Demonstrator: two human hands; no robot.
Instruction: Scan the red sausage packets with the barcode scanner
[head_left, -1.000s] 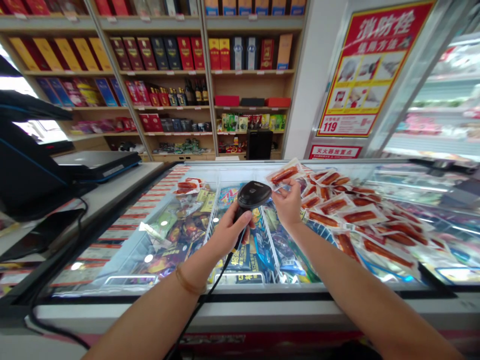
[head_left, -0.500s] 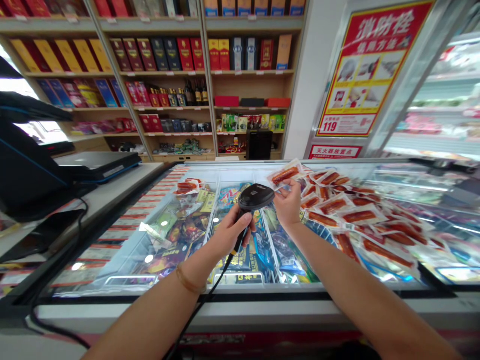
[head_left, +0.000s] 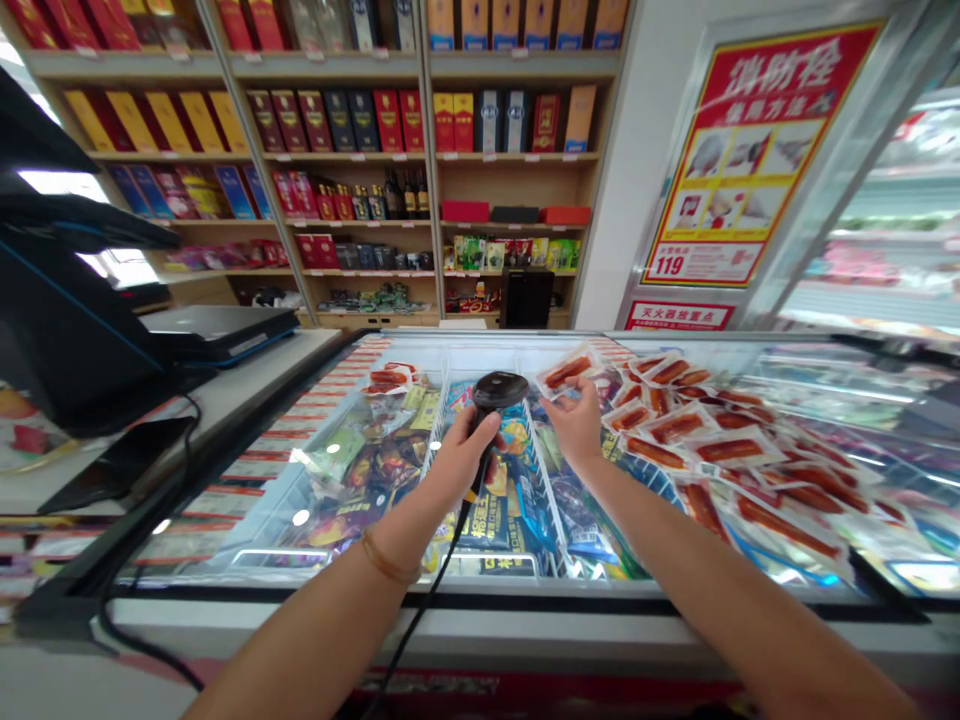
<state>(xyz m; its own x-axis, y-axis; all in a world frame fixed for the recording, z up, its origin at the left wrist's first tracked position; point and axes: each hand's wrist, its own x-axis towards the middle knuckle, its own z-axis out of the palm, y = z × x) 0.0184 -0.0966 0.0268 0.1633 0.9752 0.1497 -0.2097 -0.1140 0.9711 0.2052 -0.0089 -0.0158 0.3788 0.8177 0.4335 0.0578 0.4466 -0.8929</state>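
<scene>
A black corded barcode scanner [head_left: 501, 390] is gripped by its handle in my left hand [head_left: 471, 450], with its head tilted toward the right. My right hand [head_left: 574, 415] pinches the lower edge of a sealed pack of sausage [head_left: 566, 370], just to the right of the scanner's head. The two do not touch. To the right of that hand, a loose pile of similar sausage packs [head_left: 739, 448] lies on the glass top of the chest freezer [head_left: 259, 480]. A smaller group of sausage packs [head_left: 391, 378] lies at the far left of the glass.
Bagged frozen goods [head_left: 491, 520] show through the glass between white wire dividers. At left, a counter holds a scale [head_left: 217, 330] and a dark terminal [head_left: 67, 310]. The scanner's cable [head_left: 431, 590] hangs over the freezer's front edge. Shelves of boxes [head_left: 337, 120] stand behind.
The scanner's head has shifted slightly left, away from the sausage pack, and tilted flatter. My right hand still holds the pack. The whole view has moved a little.
</scene>
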